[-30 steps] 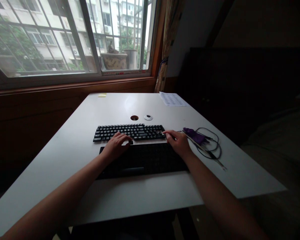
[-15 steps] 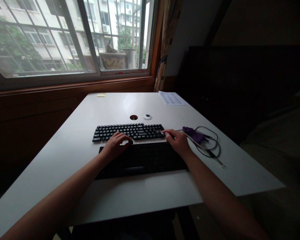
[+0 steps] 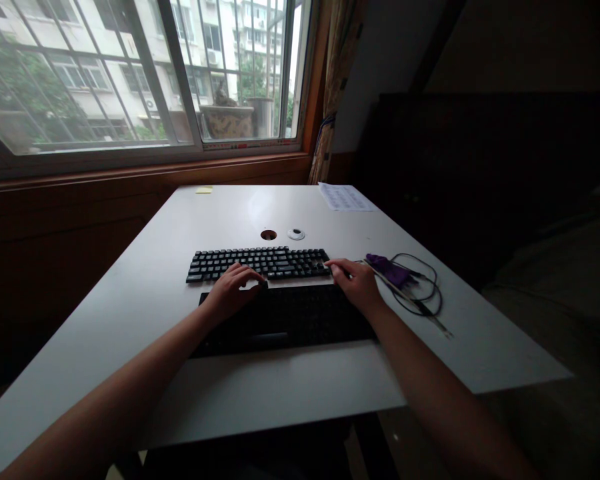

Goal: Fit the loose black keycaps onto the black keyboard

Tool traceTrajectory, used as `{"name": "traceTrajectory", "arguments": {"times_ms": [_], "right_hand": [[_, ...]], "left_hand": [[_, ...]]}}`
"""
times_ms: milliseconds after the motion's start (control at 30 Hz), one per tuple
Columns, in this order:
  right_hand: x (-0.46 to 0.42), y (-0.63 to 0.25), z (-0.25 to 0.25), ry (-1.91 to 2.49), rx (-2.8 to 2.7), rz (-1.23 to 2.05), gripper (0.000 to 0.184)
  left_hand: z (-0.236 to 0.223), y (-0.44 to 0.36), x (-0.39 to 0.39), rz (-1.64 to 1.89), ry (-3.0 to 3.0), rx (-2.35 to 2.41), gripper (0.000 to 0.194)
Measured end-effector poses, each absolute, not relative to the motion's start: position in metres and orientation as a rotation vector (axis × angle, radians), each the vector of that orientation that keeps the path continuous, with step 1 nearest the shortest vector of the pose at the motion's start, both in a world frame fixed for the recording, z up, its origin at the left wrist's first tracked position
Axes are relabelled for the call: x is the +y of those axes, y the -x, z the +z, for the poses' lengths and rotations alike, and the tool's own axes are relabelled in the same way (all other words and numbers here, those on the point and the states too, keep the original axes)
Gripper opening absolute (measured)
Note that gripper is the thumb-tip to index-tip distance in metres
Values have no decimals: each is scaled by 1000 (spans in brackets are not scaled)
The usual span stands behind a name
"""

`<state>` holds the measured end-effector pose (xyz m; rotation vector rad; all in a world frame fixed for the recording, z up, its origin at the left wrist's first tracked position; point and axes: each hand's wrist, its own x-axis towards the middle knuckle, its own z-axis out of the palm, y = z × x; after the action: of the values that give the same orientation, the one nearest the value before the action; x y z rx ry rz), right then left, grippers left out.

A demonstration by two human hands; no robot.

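between the table (image 3: pixel 145 287)'s side edges, left hand (image 3: pixel 233 290) pinches a dark piece (image 3: pixel 265 285); right hand (image 3: pixel 356 283), fingers curled, grip unclear, should touch keycaps (image 3: pixel 240 261) gently.

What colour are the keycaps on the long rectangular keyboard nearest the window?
Black; the keycaps show best in the head view.
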<state>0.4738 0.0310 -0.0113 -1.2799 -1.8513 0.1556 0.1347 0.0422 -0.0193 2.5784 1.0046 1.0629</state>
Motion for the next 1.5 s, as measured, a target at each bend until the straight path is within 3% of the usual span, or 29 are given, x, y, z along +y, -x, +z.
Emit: {"name": "traceTrajectory", "arguments": {"times_ms": [1167,1500], "right_hand": [[32,-475,-13,1273,-1840,152,26],[32,-475,-12,1262,-1851,147,25]], "left_hand": [[-5,-131,36,1046,-2564,789,10],[5,-184,-38,892,-2678,695,9]]}}
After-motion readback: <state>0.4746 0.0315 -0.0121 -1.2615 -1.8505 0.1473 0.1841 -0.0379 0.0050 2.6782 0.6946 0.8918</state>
